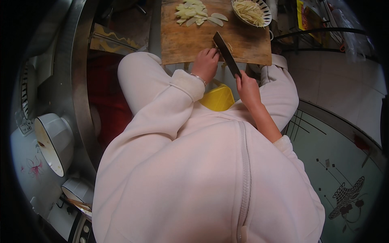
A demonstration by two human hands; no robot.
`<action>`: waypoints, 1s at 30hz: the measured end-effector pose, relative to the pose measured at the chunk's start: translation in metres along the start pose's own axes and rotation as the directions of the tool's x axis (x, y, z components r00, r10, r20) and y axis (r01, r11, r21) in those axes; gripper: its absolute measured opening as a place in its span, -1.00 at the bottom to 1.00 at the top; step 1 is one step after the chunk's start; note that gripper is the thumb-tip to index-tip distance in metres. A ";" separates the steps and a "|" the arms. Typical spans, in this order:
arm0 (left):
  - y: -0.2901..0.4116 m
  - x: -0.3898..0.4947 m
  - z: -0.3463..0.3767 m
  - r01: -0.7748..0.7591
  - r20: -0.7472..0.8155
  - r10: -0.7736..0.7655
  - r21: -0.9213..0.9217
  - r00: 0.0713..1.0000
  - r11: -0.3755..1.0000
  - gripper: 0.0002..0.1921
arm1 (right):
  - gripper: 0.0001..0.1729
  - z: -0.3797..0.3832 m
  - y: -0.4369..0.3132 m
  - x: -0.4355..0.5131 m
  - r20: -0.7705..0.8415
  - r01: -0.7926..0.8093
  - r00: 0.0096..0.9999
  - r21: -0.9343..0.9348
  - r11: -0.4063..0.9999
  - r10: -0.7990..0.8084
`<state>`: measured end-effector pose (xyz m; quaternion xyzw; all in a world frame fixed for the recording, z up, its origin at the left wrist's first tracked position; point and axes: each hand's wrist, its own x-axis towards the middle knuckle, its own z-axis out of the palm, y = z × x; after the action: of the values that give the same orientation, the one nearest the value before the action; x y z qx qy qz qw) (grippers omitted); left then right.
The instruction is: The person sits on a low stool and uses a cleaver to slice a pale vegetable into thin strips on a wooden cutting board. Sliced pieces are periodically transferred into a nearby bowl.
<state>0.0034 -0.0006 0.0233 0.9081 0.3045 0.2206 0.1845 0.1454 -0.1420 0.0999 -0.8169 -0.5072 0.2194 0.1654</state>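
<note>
My right hand (pixel 248 89) grips the handle of a cleaver (pixel 226 53), whose dark blade slants up and left across the near part of a wooden cutting board (pixel 188 39). Close against the blade's left side, my left hand (pixel 207 64) rests on the board with its fingers curled. Whatever lies under those fingers is mostly hidden. A few thin pale shreds (pixel 230 47) lie just right of the blade. Towards the far side is a pile of pale slices (pixel 191 12), probably potato. A patterned white dish (pixel 267 16) at the far right corner holds pale shreds (pixel 247 12).
Below the board, between my knees, is a yellow plastic container (pixel 220 97). A metal counter edge (pixel 79 76) runs along the left, with white enamel bowls (pixel 62 136) beyond it. On the right are a black rack (pixel 319 30) and a patterned glass surface (pixel 334 170).
</note>
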 end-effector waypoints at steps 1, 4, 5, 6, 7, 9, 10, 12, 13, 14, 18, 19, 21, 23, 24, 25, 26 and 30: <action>0.000 0.000 0.000 -0.004 -0.008 0.004 0.003 1.000 1.000 -0.57 | -0.78 0.000 -0.001 0.000 0.001 -0.002 1.000 -0.012 1.000 0.002; 0.000 0.000 0.000 -0.009 -0.019 0.009 0.012 1.000 1.000 -0.60 | -0.80 0.001 -0.003 0.002 0.005 -0.010 1.000 -0.062 0.998 0.010; 0.000 0.000 0.001 -0.012 -0.023 0.013 0.021 1.000 1.000 -0.60 | -0.79 0.003 -0.005 0.004 0.009 -0.014 1.000 -0.087 0.996 0.015; 0.000 0.000 0.002 -0.016 -0.027 0.017 0.030 0.999 0.999 -0.61 | -0.78 0.005 -0.006 0.006 0.012 -0.019 1.000 -0.114 0.993 0.021; 0.000 0.000 0.002 -0.008 -0.009 0.008 0.029 1.000 1.000 -0.62 | -0.79 0.008 -0.007 0.010 0.016 -0.029 0.999 -0.118 0.993 0.031; 0.000 0.000 0.003 0.010 0.027 -0.011 0.028 1.000 1.000 -0.63 | -0.79 0.015 -0.008 0.019 0.014 -0.026 0.999 -0.120 0.992 0.028; 0.000 0.000 0.004 0.005 0.014 -0.006 0.026 1.000 1.000 -0.63 | -0.79 0.018 -0.007 0.022 -0.007 -0.027 1.000 -0.104 0.994 0.026; -0.001 0.000 0.004 0.002 -0.004 -0.002 0.014 1.000 1.000 -0.61 | -0.78 0.025 -0.005 0.027 -0.075 0.016 0.997 -0.060 0.998 -0.020; -0.001 -0.001 0.004 -0.011 -0.027 0.011 0.019 1.000 1.000 -0.61 | -0.77 0.026 -0.003 0.029 -0.073 0.007 0.997 0.025 1.000 -0.005; -0.001 -0.001 0.004 -0.019 -0.042 0.019 0.021 0.999 1.000 -0.60 | -0.76 0.026 0.000 0.031 -0.069 -0.002 0.998 0.110 0.994 0.010; -0.002 -0.001 0.006 -0.008 -0.035 0.009 0.018 0.999 1.000 -0.57 | -0.73 0.017 0.009 0.025 0.023 -0.131 0.991 0.289 0.948 0.130; -0.002 -0.001 0.007 -0.015 -0.057 0.016 0.022 0.998 1.000 -0.57 | -0.74 0.016 0.010 0.022 0.018 -0.116 0.993 0.271 0.956 0.116; -0.002 -0.001 0.007 -0.008 -0.051 0.009 0.018 0.999 1.000 -0.58 | -0.74 0.014 0.011 0.017 0.013 -0.102 0.995 0.234 0.967 0.102; -0.002 -0.002 0.007 -0.007 -0.049 0.007 0.010 0.999 1.000 -0.58 | -0.76 0.011 0.011 0.011 0.004 -0.054 0.999 0.180 0.982 0.055; -0.002 -0.001 0.007 -0.002 -0.040 0.002 0.004 0.999 1.000 -0.58 | -0.77 0.010 0.012 0.009 0.002 -0.037 0.999 0.151 0.988 0.037; -0.002 -0.001 0.006 -0.003 -0.043 0.003 0.005 0.999 1.000 -0.59 | -0.78 0.009 0.012 0.007 0.008 -0.038 0.999 0.131 0.991 0.037; -0.002 -0.001 0.006 -0.001 -0.042 0.001 0.004 0.999 1.000 -0.59 | -0.78 0.009 0.012 0.005 0.014 -0.038 0.999 0.110 0.993 0.036; -0.001 -0.001 0.005 -0.002 -0.050 0.002 -0.002 0.999 1.000 -0.59 | -0.77 0.007 0.011 0.002 0.002 -0.008 1.000 0.054 0.999 0.008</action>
<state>0.0048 -0.0013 0.0184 0.9024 0.3079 0.2437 0.1775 0.1503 -0.1448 0.0882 -0.8141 -0.4978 0.2342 0.1861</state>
